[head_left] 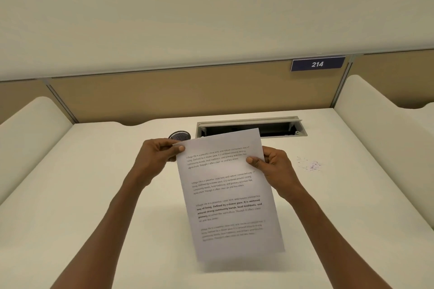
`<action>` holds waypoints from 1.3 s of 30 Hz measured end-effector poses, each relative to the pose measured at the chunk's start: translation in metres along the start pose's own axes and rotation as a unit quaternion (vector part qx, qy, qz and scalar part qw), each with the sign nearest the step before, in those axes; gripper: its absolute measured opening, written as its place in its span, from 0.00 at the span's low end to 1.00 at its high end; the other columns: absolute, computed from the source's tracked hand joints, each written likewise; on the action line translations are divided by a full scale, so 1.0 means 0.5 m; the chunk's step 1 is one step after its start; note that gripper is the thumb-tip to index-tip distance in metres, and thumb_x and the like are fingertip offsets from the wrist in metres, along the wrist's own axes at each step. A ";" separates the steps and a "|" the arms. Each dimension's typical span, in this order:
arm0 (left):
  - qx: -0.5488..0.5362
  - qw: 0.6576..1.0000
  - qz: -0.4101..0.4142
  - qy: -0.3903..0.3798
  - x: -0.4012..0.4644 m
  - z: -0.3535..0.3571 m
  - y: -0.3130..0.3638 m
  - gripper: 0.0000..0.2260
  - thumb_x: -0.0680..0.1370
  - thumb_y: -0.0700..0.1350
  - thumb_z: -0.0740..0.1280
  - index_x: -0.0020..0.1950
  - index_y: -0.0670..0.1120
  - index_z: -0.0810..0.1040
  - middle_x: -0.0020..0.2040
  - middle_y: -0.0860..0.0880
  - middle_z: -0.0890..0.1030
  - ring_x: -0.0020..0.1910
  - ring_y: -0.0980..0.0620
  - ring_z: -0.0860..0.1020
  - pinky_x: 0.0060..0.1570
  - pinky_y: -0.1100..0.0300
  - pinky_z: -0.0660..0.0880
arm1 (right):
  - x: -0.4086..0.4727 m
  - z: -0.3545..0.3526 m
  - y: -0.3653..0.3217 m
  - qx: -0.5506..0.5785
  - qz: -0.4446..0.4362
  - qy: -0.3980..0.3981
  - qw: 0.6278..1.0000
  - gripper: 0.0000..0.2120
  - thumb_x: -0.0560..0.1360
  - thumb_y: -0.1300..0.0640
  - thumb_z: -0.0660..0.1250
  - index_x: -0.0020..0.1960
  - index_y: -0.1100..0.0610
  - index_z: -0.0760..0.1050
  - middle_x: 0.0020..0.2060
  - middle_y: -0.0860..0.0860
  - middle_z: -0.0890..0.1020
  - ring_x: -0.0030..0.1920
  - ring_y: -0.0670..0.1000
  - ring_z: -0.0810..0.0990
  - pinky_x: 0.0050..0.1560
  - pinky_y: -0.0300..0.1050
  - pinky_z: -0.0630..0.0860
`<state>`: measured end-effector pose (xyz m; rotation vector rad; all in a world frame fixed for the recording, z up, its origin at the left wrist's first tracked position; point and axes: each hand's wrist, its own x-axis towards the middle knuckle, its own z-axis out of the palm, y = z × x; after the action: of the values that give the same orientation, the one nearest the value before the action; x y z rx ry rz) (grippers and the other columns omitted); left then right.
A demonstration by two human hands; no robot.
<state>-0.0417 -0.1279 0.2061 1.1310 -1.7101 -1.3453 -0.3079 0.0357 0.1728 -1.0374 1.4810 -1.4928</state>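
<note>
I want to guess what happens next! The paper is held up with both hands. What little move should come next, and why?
Probably lay the sheet flat on the desk. The left hand and right hand only pinch it near the top, so its lower part hangs unsupported over bare desk.

place: office or study cubicle | desk: white, flanked by low rounded side dividers | back panel: tan partition with metal strips | plate: blue, reads 214 | cable hatch: open, set in the desk | sheet: printed paragraphs
</note>
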 end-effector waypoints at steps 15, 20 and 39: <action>-0.138 0.979 -0.132 0.069 -0.022 0.135 -0.162 0.06 0.80 0.39 0.69 0.53 0.40 0.85 0.49 0.41 0.87 0.48 0.41 0.85 0.56 0.44 0.81 | -0.004 0.027 0.158 0.079 0.127 0.081 0.985 0.11 0.74 0.61 0.72 0.56 0.57 0.81 0.48 0.53 0.86 0.47 0.55 0.86 0.49 0.52 0.82; -0.074 0.977 -0.177 0.088 -0.017 0.160 -0.212 0.06 0.80 0.42 0.69 0.47 0.42 0.86 0.44 0.43 0.87 0.46 0.39 0.86 0.53 0.40 0.82 | 0.014 0.027 0.213 0.017 0.167 0.093 0.981 0.09 0.74 0.60 0.72 0.54 0.57 0.82 0.47 0.53 0.86 0.44 0.53 0.86 0.45 0.47 0.83; -0.011 0.971 -0.237 0.043 0.012 0.182 -0.305 0.08 0.80 0.45 0.69 0.45 0.44 0.85 0.41 0.45 0.87 0.46 0.37 0.85 0.52 0.39 0.80 | 0.298 0.051 0.228 -0.464 0.161 0.076 0.868 0.18 0.74 0.47 0.69 0.36 0.58 0.69 0.36 0.53 0.76 0.39 0.56 0.77 0.38 0.43 0.68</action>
<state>-0.0914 -0.1122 0.0362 1.6297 -1.4066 -1.5606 -0.3412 -0.1148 0.0627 -1.1056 2.4428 -0.5810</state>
